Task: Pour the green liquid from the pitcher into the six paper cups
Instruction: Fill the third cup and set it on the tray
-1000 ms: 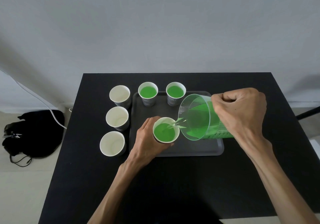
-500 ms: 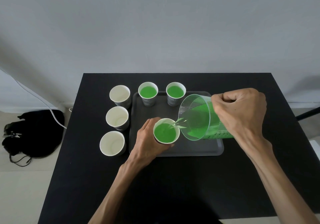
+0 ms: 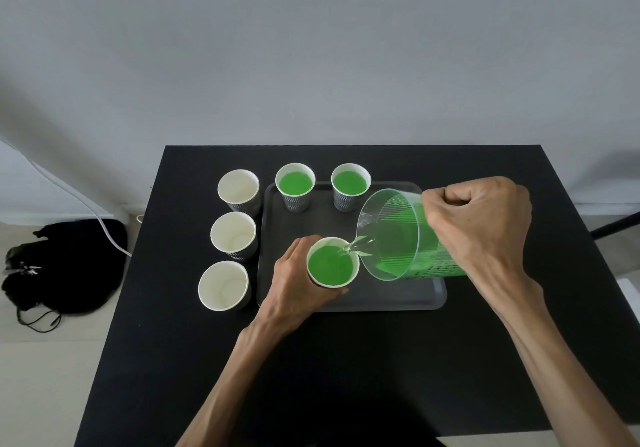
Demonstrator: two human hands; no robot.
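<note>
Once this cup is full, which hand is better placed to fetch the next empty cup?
The left hand: the empty cups stand just left of it, while the right hand holds the pitcher.

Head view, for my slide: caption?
Right hand tips pitcher into third cup, steadied by left hand; three empty.

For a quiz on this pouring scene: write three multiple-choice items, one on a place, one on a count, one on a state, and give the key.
1. Where do the three empty cups stand?
A. On the tray
B. On the table left of the tray
C. On the floor

2. How many cups hold green liquid?
A. Three
B. One
C. Six

3. How is the pitcher held?
A. Upright
B. Upside down
C. Tilted, spout at a cup's rim

Key: 1 B, the empty cups stand on the table beside the tray. 2 A, two filled cups at the tray's back, plus the cup in the left hand. 3 C, the right hand tips the pitcher.
</note>
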